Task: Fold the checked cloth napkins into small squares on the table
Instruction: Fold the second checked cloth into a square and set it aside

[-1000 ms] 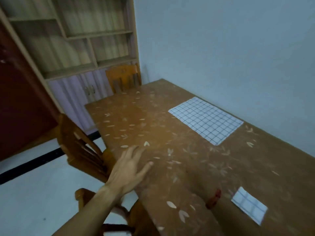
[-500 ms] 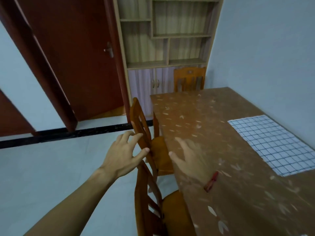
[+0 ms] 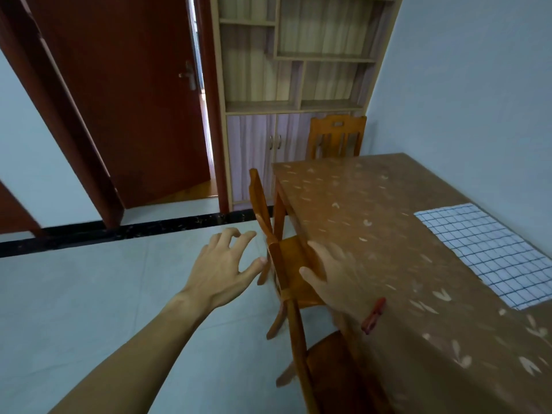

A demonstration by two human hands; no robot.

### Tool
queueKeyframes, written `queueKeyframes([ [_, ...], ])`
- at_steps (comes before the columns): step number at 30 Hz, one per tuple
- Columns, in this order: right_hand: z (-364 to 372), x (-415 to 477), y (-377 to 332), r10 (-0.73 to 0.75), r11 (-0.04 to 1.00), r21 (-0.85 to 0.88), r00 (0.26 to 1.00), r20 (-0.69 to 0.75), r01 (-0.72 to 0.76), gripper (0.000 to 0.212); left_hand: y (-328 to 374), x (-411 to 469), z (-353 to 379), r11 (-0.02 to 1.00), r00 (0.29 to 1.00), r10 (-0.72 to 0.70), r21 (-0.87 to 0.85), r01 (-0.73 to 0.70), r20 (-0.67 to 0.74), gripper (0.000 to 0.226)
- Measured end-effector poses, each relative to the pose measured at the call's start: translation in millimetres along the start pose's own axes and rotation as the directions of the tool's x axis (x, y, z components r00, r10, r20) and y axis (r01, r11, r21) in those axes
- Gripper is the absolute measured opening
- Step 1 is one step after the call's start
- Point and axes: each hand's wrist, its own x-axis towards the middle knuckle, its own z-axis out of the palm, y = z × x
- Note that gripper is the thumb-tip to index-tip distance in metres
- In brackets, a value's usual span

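A white napkin with a dark checked grid (image 3: 490,252) lies flat and unfolded at the right side of the brown patterned table (image 3: 373,210). My left hand (image 3: 224,267) hovers over the floor left of the table, fingers spread and empty, close to a wooden chair's back. My right hand (image 3: 334,279) is blurred, fingers apart, above the table's near left edge and the chair seat, with a red band at its wrist. Both hands are well left of the napkin. The small folded napkin is out of frame.
Two wooden chairs (image 3: 286,258) stand tucked along the table's left side, a third chair (image 3: 337,137) at its far end. A shelf cabinet (image 3: 298,85) is against the back wall, beside a red-brown door (image 3: 134,100) standing ajar. A pale wall borders the table on the right.
The view has swung left, away from the napkins toward the door and floor. My right hand has come into view. Both hands now sit by the chair at the table's left edge.
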Motion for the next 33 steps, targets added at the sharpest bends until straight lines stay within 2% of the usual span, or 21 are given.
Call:
queueKeyframes([
  [8,5.2,33.8,-53.9,0.056,0.996,-0.072,0.997,-0.052,-0.059,0.06,-49.6,33.5,-13.9,0.998,0.997,0.066,-0.007,-0.066,0.05,0.073],
  [16,14.2,74.4,-53.6,0.103,0.991,-0.071,0.987,-0.126,-0.112,0.063,-68.3,87.5,-2.8,0.992,0.99,0.128,-0.005,-0.128,0.065,0.072],
  [21,21.6,121.2,-29.1,0.179,0.983,-0.029,0.976,-0.125,-0.184,0.069,-77.3,147.9,18.6,0.984,0.981,0.168,0.038,-0.172,0.102,0.074],
  [26,24.4,179.2,16.3,0.358,0.934,0.044,0.923,-0.142,-0.356,0.071,-67.6,237.5,46.4,0.951,0.947,0.296,0.061,-0.305,0.123,0.073],
  [30,7.2,207.2,53.8,0.434,0.901,0.054,0.894,-0.116,-0.43,0.071,-44.3,304.9,74.8,0.934,0.915,0.343,0.025,-0.356,0.213,0.078],
  [33,-5.8,221.1,89.2,0.525,0.85,0.044,0.841,-0.127,-0.524,0.068,-20.9,346.0,94.7,0.928,0.887,0.365,-0.03,-0.372,0.282,0.078],
])
